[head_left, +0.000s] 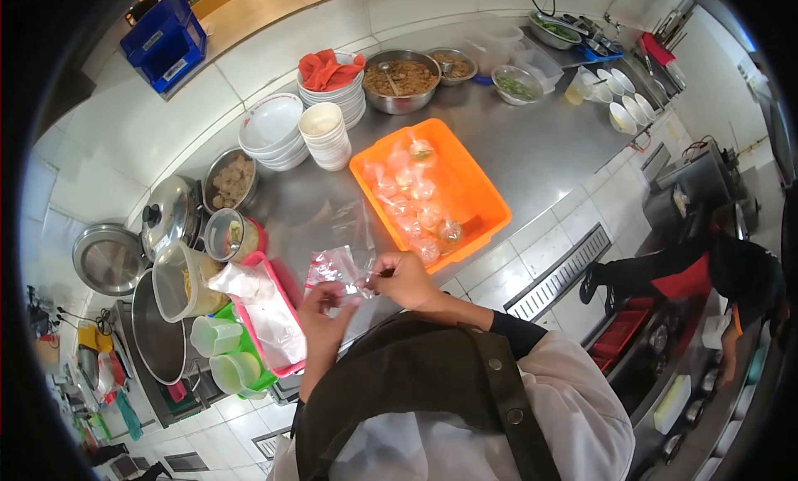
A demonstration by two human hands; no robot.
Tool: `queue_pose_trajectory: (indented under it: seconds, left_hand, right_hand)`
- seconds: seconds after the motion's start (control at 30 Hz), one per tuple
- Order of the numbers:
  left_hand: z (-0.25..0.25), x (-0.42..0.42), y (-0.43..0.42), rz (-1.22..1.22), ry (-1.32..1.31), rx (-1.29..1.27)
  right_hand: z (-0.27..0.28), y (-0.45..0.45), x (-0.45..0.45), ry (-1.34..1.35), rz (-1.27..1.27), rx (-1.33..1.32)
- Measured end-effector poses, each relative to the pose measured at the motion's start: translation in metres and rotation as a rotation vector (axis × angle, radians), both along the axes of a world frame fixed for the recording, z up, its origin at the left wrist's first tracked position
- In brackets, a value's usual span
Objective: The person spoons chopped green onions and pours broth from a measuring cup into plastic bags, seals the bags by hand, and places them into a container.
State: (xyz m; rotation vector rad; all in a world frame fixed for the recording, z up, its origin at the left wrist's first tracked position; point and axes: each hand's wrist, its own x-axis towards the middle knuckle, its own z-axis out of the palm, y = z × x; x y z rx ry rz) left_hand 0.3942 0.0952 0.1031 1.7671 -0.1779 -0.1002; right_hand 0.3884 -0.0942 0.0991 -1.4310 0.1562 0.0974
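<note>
A clear plastic bag (335, 266) with pink-and-white print or contents is in front of me over the steel counter. My right hand (409, 282) pinches the bag at its near right side. My left hand (325, 316) is at the near left side, thumb and fingers closed on the plastic. Just beyond my hands stands an orange tray (474, 182), holding several knotted clear bags (420, 200) with pale and orange contents. To the left of my left hand, a pink basket (291, 298) contains white plastic bags (268, 310).
Stacked bowls (274, 125), paper cups (325, 132) and a steel bowl of brown food (402, 78) line the back of the counter (532, 140). Plastic tubs (179, 280) and a lidded pot (170, 211) stand left. A person (690, 269) in dark clothes is at the right.
</note>
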Motion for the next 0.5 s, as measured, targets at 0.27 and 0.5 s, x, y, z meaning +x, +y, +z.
queue_pose_trajectory:
  seconds: [0.27, 0.5]
  left_hand:
    - [-0.02, 0.016, 0.013, -0.036, 0.408, -0.449]
    - [-0.033, 0.036, 0.029, -0.217, 0.616, -1.07]
  right_hand:
    - [0.001, 0.017, 0.015, -0.058, 0.231, -0.074]
    - [-0.028, 0.03, 0.024, -0.196, -0.008, 0.015]
